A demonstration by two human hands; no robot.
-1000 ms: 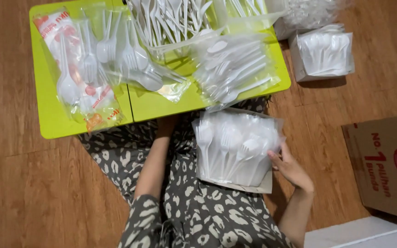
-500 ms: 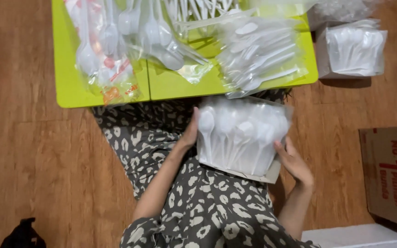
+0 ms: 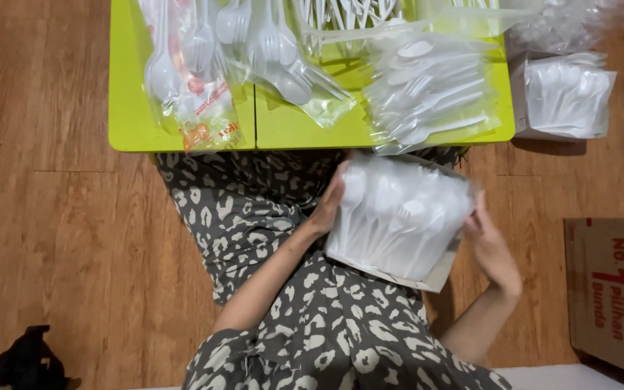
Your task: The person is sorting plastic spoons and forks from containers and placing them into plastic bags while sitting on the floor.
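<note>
Single head-worn view; we look straight down over our own lap from close range; the lime-green tabletop (image 3: 182, 130) lies along the top edge of frame, the wooden floor (image 3: 52, 238) fills the left and right sides; there is no second view to compare overlap with.

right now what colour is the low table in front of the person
Bright lime green; the low table shows best in the head view, under bags of white plastic cutlery.
</note>
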